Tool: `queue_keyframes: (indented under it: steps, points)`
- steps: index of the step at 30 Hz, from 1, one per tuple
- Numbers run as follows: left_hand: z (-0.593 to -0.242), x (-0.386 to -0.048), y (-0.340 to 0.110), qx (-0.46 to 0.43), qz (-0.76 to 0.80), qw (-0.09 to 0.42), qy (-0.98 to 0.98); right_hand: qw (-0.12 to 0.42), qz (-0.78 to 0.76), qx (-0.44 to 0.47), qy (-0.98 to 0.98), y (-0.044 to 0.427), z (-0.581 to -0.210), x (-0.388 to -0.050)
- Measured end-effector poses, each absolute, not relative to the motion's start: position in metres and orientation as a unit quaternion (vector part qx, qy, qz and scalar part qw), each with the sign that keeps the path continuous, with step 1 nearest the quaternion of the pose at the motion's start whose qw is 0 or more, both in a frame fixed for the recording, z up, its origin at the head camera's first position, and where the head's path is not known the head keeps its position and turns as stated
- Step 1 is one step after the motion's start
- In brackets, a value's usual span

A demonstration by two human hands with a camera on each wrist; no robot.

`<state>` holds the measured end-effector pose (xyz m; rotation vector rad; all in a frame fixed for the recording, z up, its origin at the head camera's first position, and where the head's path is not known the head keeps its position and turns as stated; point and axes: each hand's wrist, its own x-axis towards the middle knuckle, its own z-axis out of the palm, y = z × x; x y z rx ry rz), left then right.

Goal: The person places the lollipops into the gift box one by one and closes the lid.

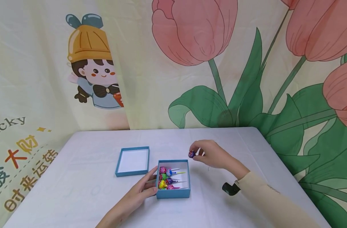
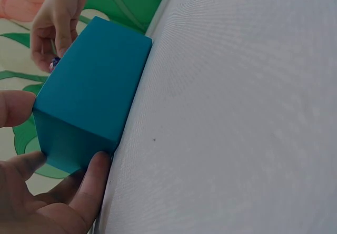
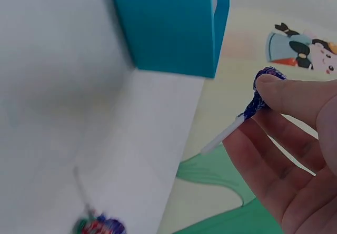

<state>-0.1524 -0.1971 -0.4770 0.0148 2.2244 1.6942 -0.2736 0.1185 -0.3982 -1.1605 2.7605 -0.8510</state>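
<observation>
A blue open-topped box (image 1: 173,193) holds several wrapped lollipops (image 1: 163,184) along its left side, sticks pointing right. My left hand (image 1: 140,190) rests against the box's left side; the left wrist view shows its thumb and fingertips touching the box (image 2: 95,81) near a corner. Beyond the box's back right corner, my right hand (image 1: 211,154) pinches a lollipop in a dark purple-blue wrapper (image 1: 192,154). The right wrist view shows this lollipop's white stick (image 3: 221,136) hanging free. Another lollipop (image 3: 100,225), blurred, lies on the table below the right hand.
The box's blue-rimmed lid (image 1: 132,173) with a white inside lies to the left of the box. A white cloth covers the table (image 1: 85,180). A black device (image 1: 230,189) sits at the right wrist. A printed curtain (image 1: 145,95) hangs behind the table.
</observation>
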Motion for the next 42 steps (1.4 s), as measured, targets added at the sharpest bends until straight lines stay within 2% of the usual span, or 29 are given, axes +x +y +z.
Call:
queue_keyframes:
  steps: [17, 29, 42]
  points:
    - [-0.476, -0.153, -0.197, 0.014, 0.6, 0.173, 0.781, 0.027, -0.296, -0.422, 0.857, 0.058, -0.401, -0.264]
    - [-0.475, -0.151, -0.198, 0.02, 0.604, 0.173, 0.778, 0.059, -0.279, -0.417, 0.863, 0.048, -0.423, -0.261]
    - [-0.475, -0.15, -0.2, 0.029, 0.606, 0.172, 0.776, 0.054, -0.263, -0.445, 0.854, 0.045, -0.435, -0.26]
